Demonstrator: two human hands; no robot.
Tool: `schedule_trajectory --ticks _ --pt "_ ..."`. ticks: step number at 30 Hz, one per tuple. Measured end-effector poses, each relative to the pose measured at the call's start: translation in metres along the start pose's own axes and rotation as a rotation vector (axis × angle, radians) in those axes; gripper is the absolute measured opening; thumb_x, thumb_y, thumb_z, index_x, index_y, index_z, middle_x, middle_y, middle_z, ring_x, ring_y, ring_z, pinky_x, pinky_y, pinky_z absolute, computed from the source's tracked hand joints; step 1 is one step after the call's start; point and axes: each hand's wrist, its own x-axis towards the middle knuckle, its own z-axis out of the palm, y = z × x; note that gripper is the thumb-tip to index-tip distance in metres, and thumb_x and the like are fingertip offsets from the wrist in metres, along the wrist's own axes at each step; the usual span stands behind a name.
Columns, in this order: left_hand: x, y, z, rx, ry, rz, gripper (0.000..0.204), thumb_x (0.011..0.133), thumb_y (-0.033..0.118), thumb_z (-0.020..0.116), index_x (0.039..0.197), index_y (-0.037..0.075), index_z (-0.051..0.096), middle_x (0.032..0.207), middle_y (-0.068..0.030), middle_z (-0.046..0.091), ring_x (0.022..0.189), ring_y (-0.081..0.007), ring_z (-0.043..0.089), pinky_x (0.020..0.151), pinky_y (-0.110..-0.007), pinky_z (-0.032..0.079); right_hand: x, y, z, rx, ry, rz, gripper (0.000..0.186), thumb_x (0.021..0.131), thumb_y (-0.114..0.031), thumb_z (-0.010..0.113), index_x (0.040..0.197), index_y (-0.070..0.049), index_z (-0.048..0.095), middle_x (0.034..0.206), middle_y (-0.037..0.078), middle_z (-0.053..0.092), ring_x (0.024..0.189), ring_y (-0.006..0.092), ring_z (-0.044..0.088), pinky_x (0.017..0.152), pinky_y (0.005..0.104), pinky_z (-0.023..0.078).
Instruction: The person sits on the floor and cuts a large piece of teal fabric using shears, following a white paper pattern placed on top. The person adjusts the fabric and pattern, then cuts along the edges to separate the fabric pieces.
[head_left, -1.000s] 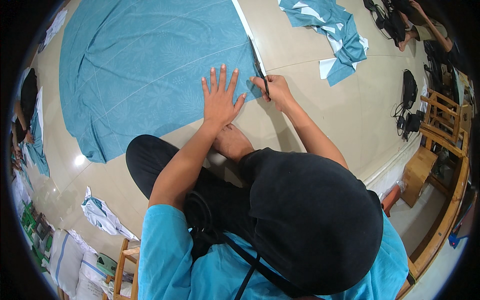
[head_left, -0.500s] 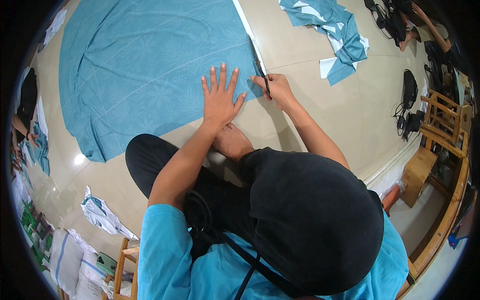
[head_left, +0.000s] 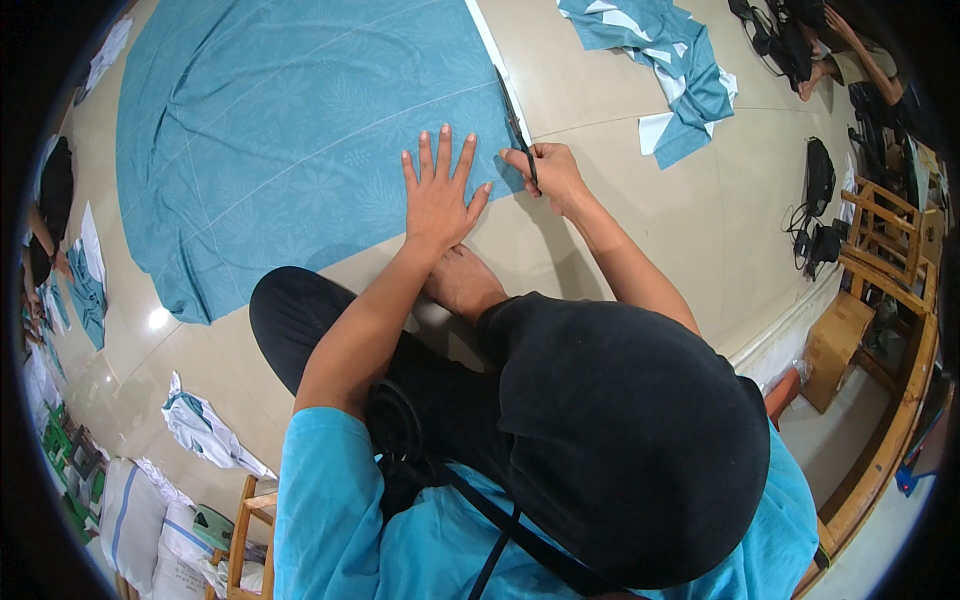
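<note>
A large sheet of teal leaf-patterned fabric [head_left: 300, 130] lies spread on the floor, with pale lines across it and a white strip along its right edge. My left hand [head_left: 440, 195] presses flat on the fabric near its lower right corner, fingers spread. Dark scissors [head_left: 517, 125] are in my right hand [head_left: 552, 178], whose fingers wrap round the handles. Their blades point away from me along the fabric's right edge, by the white strip. My bare foot [head_left: 465, 285] rests just below my left wrist.
Teal and white fabric scraps [head_left: 670, 80] lie at the far right. A black bag [head_left: 820, 180] and cables are on the floor at right, near a wooden frame [head_left: 885, 300] and cardboard box [head_left: 835, 350]. Stuffed white sacks [head_left: 130, 510] stand lower left. Other people sit at both edges.
My hands and the scissors stay almost where they were. At the left edge, another person's hand has shifted and the teal cloth beside it has moved.
</note>
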Motion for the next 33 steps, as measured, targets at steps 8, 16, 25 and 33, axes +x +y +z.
schedule_trajectory --ticks 8,16,25,33 --pt "0.001 0.000 -0.001 -0.002 -0.010 -0.005 0.079 0.105 0.054 0.055 0.172 0.020 0.030 0.177 -0.0227 0.021 0.160 -0.0529 0.019 0.124 -0.075 0.015 0.000 -0.002 -0.002 -0.019 0.010 0.024 0.041 0.082 -0.035 0.091 0.077 -0.005 0.063 0.061 0.002 0.056 0.046 0.0115 0.051 0.042 0.0272 0.036" --pt "0.001 0.000 -0.001 0.003 -0.014 -0.013 0.078 0.105 0.054 0.055 0.171 0.020 0.031 0.177 -0.0225 0.022 0.160 -0.0528 0.019 0.125 -0.075 0.015 0.005 -0.014 0.001 -0.019 0.009 0.019 0.044 0.081 -0.035 0.091 0.081 -0.001 0.062 0.063 0.005 0.056 0.049 0.0145 0.052 0.044 0.0306 0.037" --pt "0.000 -0.001 0.001 0.001 -0.016 -0.009 0.078 0.106 0.055 0.053 0.172 0.020 0.030 0.177 -0.0220 0.020 0.161 -0.0521 0.017 0.125 -0.075 0.013 0.006 -0.018 0.003 -0.006 0.006 0.036 0.043 0.080 -0.032 0.092 0.083 -0.002 0.062 0.066 0.005 0.057 0.050 0.0138 0.051 0.044 0.0300 0.037" --pt "0.001 0.000 0.000 0.005 -0.025 -0.014 0.078 0.106 0.055 0.053 0.172 0.020 0.030 0.178 -0.0217 0.020 0.161 -0.0518 0.016 0.126 -0.074 0.013 0.008 -0.014 0.002 -0.021 -0.002 0.010 0.042 0.081 -0.031 0.092 0.082 -0.001 0.063 0.065 0.005 0.058 0.049 0.0138 0.052 0.044 0.0303 0.037"
